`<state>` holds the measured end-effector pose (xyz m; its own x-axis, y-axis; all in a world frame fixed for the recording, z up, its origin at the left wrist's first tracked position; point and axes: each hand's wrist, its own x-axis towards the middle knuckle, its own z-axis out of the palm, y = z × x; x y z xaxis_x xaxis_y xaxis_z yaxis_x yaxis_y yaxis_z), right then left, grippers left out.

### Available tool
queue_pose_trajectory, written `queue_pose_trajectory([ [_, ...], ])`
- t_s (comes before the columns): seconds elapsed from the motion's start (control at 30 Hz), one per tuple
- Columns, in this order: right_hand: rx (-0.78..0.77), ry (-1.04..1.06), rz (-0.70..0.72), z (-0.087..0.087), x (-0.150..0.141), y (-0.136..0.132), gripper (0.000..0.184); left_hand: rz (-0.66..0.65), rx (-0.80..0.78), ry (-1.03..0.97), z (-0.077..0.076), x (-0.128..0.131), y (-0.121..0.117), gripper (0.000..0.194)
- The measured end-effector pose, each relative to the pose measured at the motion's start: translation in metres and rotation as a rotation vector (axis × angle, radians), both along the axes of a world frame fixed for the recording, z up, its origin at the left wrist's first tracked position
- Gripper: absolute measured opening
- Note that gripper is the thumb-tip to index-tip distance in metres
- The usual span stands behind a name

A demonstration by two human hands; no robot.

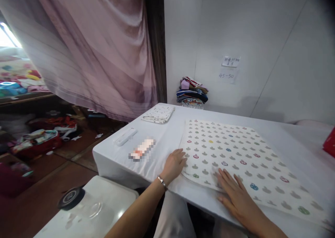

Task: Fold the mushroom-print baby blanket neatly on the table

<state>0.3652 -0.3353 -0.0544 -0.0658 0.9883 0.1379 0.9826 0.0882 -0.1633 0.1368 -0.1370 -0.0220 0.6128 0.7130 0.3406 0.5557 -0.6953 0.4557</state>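
Note:
A white cloth [217,151] printed with grey shapes and small coloured motifs lies spread out on the white-covered table [167,144]. My left hand [175,164], with a bracelet on the wrist, rests at the cloth's left edge, its fingers stretched over the border. Near the cloth's front edge, my right hand [234,192] lies flat with fingers spread, its fingertips on the fabric. Neither hand grips anything. A folded white cloth with small dark marks [158,113] sits at the table's far left corner.
Left on the table are a long white case [125,137] and a pixelated, blurred item [142,149]. Folded fabrics [192,91] are stacked behind. A pink curtain [104,39] hangs left; a white surface [104,203] with a dark round object [71,197] stands front left.

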Motion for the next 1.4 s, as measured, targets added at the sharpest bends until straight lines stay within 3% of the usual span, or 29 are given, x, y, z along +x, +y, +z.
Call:
queue_pose_trajectory([
  [0.13,0.022,-0.008,0.060,-0.013,-0.008,0.017,0.062,0.138,-0.087,0.071,0.004,0.022,0.030,0.027],
  [0.27,0.074,-0.051,0.090,-0.028,-0.007,0.016,0.063,0.268,-0.194,0.106,0.004,0.041,0.064,0.024],
  [0.5,0.134,-0.143,0.099,-0.029,-0.007,0.014,0.067,0.392,-0.338,0.138,-0.002,0.077,0.107,0.022],
  [0.8,0.154,-0.132,0.115,-0.028,-0.006,0.015,0.070,0.474,-0.406,0.136,-0.008,0.090,0.121,0.022],
  [1.03,0.125,-0.178,0.115,-0.024,-0.006,0.017,0.072,0.448,-0.394,0.127,-0.010,0.088,0.123,0.011],
  [1.4,0.108,-0.105,0.087,-0.028,-0.005,0.017,0.069,0.457,-0.333,0.154,-0.019,0.086,0.128,0.017],
])
